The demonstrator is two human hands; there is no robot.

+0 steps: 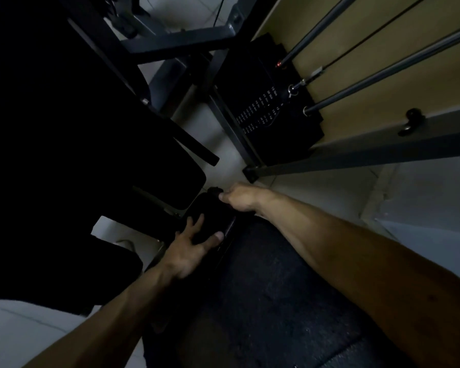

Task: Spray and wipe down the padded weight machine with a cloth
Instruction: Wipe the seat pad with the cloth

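Observation:
The scene is dim. A small black pad [210, 211] of the weight machine lies in the middle of the view. My left hand [191, 248] rests on its near side with fingers spread and straight. At the pad's far right corner, my right hand [239, 197] has its fingers curled around a dark cloth [215, 191], most of which is hidden in shadow. Larger black padding [64, 128] fills the left of the view. No spray bottle is in view.
The black weight stack [266, 107] with guide rods [383, 73] and a cable stands at the upper right against a tan wall. A grey frame beam [356, 155] runs along the pale tiled floor. A dark rubber mat [276, 288] lies below my arms.

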